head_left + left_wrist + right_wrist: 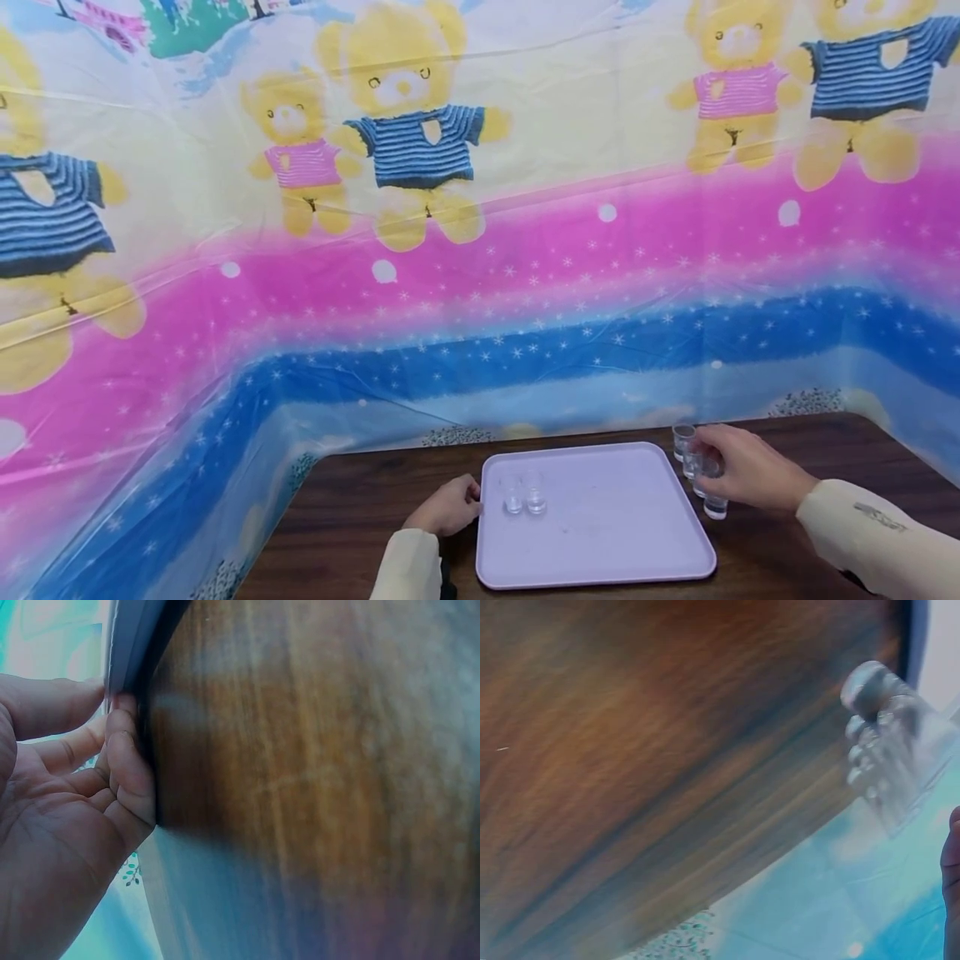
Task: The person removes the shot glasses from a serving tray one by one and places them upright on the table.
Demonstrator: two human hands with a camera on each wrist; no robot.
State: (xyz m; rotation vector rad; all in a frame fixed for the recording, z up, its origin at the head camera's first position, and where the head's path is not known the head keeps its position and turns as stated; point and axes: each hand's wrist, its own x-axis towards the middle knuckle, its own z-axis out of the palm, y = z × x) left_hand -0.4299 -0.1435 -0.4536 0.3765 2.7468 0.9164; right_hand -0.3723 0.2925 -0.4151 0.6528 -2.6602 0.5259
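My left hand (447,506) is at the left edge of the lilac tray (600,550). In the left wrist view, the left thumb and curled fingers (131,769) pinch the tray's rim (133,652). Two small clear glasses (513,500) stand side by side on the tray's left part. Beyond the tray's right edge, several similar glasses (716,507) stand in a row on the table. My right hand (750,467) is over this row, its thumb and fingers parted beside the middle glasses. At the right wrist view's edge, only a bit of finger (952,877) shows, apart from the glasses (889,727).
The dark wooden table (360,492) carries the tray and glasses. Behind it hangs a cloth printed with bears (420,150), which reaches down to the table's far edge and around both sides.
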